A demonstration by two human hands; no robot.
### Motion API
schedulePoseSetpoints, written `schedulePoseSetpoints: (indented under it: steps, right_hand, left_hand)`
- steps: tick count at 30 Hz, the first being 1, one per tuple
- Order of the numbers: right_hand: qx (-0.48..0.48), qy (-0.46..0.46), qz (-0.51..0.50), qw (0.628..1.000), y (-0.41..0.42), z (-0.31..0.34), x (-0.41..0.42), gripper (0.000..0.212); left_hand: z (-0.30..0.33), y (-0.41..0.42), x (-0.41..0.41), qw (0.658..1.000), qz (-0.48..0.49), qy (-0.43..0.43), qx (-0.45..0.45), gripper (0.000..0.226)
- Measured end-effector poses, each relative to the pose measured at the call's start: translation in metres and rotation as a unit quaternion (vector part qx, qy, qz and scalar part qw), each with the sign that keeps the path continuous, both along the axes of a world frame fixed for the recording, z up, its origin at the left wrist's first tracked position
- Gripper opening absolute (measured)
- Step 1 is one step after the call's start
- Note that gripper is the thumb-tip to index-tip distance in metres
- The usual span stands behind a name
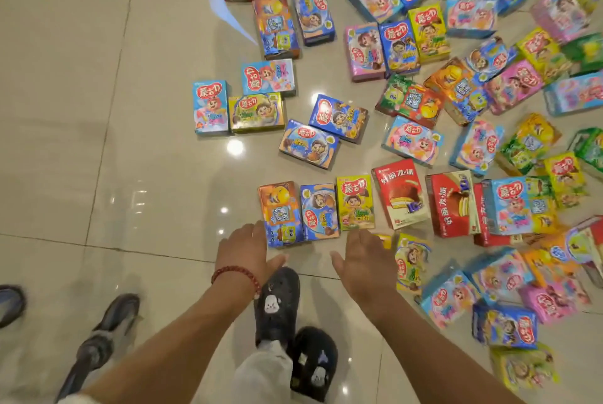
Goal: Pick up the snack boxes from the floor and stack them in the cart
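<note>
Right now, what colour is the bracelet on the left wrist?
Red beads, on the bracelet just behind the left hand; head view.

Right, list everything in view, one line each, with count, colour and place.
snack boxes: dozens, too many to count exactly; blue, yellow, pink, orange, green and red; scattered flat over the floor's upper and right parts.
red boxes: at least three; red with a chocolate pie picture; two right of centre, one at top centre.
floor: one; glossy beige tiles; bare on the left.
dark object: one; dark grey; lower left, blurred, cannot tell what it is.
slippers: two; black with small white charms; bottom centre.
bracelet: one; red beads; on the left wrist.
left hand: open, reaching towards the orange box.
right hand: open, reaching below the yellow box.
</note>
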State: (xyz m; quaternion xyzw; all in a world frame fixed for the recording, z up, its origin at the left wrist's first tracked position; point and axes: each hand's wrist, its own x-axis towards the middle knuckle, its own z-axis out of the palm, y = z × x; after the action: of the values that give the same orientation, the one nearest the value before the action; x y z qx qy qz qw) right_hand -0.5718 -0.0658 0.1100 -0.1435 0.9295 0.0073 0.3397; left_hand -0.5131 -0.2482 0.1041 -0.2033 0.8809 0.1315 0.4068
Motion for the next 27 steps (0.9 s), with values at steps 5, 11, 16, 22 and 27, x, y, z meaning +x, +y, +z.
schedulePoseSetpoints:
  steps: [5, 11, 16, 22, 27]
  right_hand:
    - [-0.021, -0.050, -0.073, 0.996, -0.009, -0.097, -0.001, 0.047]
    - [0.032, -0.054, -0.097, 0.993, -0.016, -0.171, 0.002, 0.056]
    - [0.075, 0.017, -0.076, 0.994, -0.025, -0.196, 0.013, 0.071]
    - [0.033, 0.103, -0.203, 0.973, -0.043, -0.200, 0.014, 0.073]
    - [-0.104, -0.044, -0.316, 0.942, -0.034, -0.187, 0.012, 0.043]
  left_hand:
    - [-0.090, -0.005, 0.003, 0.997, 0.075, -0.037, 0.006, 0.079]
    - [-0.177, -0.004, 0.009, 0.970, 0.233, -0.026, 0.056, 0.068]
    - [-0.211, 0.008, 0.010, 0.911, 0.400, 0.044, 0.084, 0.063]
    - [-0.216, 0.010, 0.010, 0.898, 0.423, 0.053, 0.113, 0.062]
    - [-0.206, 0.010, 0.017, 0.847, 0.508, 0.089, 0.127, 0.079]
